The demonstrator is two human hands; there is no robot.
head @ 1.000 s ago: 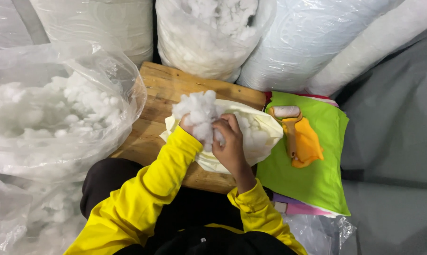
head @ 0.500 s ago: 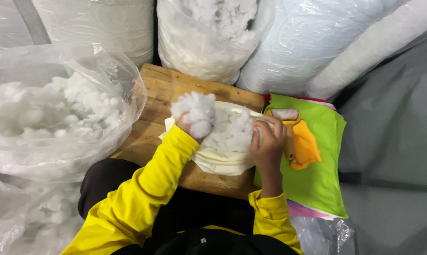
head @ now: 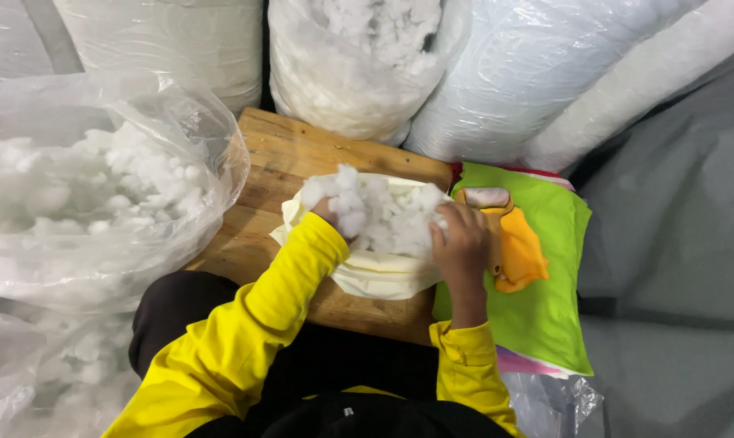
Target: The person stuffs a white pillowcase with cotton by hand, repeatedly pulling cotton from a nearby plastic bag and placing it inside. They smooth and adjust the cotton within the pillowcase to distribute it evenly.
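Bulging with white stuffing (head: 383, 215), a cream fabric cover (head: 375, 272) lies on the wooden desk (head: 286, 162), straight ahead of the person and between both hands. Its long axis runs left to right across the desk, with the open mouth turned up and away from the body. The left hand (head: 328, 212) sits at the cover's left end, mostly buried in fluff; its fingers are clenched on a tuft of stuffing. The right hand (head: 462, 242) is at the right end, palm down, fingers pressed onto the stuffing and the cover's edge, gripping there rather than spread loose. Both hands touch the thing, neither clearly nearer. Both forearms in yellow sleeves angle forward and inward from the lap. Just right of the cover lies a green cloth (head: 557, 284) with an orange piece (head: 521, 255) on it. To the left stands an open clear bag of stuffing (head: 91, 195), with more filled bags (head: 359, 57) behind the desk.
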